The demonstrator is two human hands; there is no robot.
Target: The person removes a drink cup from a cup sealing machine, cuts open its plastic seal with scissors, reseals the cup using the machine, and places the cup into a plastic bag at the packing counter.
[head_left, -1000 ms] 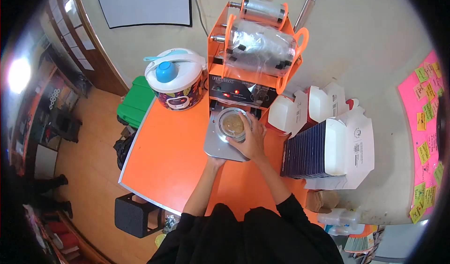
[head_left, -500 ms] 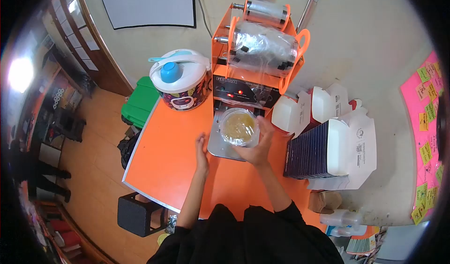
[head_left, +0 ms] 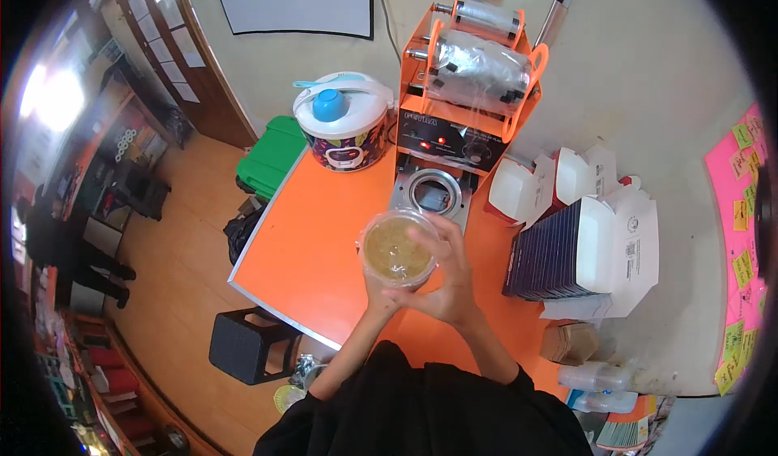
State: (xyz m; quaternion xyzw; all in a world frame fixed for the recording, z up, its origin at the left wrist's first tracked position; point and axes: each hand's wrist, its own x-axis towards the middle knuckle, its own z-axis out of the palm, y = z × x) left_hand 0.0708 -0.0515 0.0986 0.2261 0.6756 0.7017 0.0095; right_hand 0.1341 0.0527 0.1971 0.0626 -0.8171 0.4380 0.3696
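A clear round cup (head_left: 395, 249) with yellowish-brown contents is held above the orange table, in front of the sealing machine (head_left: 454, 132). My left hand (head_left: 379, 294) holds it from below and the left side, its fingers partly hidden by the cup. Around the cup's right side curves my right hand (head_left: 448, 282), with fingers at the rim and thumb near the bottom edge. Behind the cup, the machine's metal plate (head_left: 466, 207) shows a round opening. Film rolls are mounted at the machine's top, and red lights glow on its panel.
A rice cooker (head_left: 344, 124) with a blue cup on its lid stands at the back left. Stacked dark paper boxes (head_left: 545, 253) and open red boxes are on the right. A black stool (head_left: 253, 347) is at lower left. A person (head_left: 73, 249) stands far left.
The cup has come off the machine's plate toward my body, uncovering the round opening. My left hand has moved from beside the machine onto the cup. The view has shifted.
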